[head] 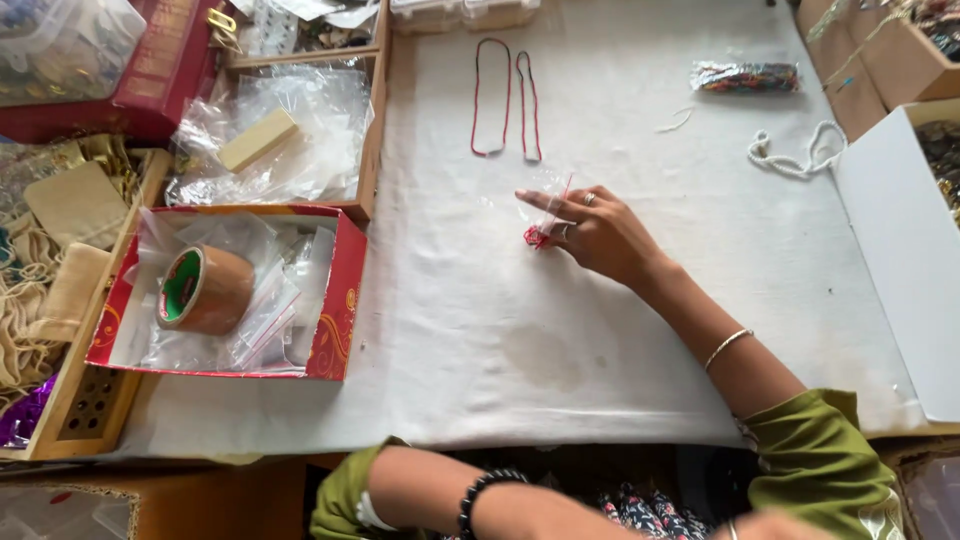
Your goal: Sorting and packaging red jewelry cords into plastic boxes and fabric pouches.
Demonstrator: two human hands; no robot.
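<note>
1. One hand, the right hand [598,232], reaches out over the white cloth [620,330] that covers the table; its fingers lie loosely spread, and the fingertips press on a small clear plastic pouch [545,205] with a red thread bundle [537,237] at its lower end. Whether the fingers pinch the pouch or only rest on it cannot be told.
2. The pouch lies near the middle of the cloth, just below two red and dark thread loops [505,98] laid side by side.
3. The left hand is out of view; only the left forearm [450,495], with a dark bead bracelet, shows at the bottom edge, so its grip cannot be seen.
4. Left of the cloth stands a red cardboard box [340,290] holding a roll of brown tape [205,290] and clear bags.
5. Behind it, a wooden tray [372,130] holds more clear bags and a pale wooden block [258,139].
6. A white cord [795,157] and a packet of coloured threads [747,77] lie at the far right of the cloth.
</note>
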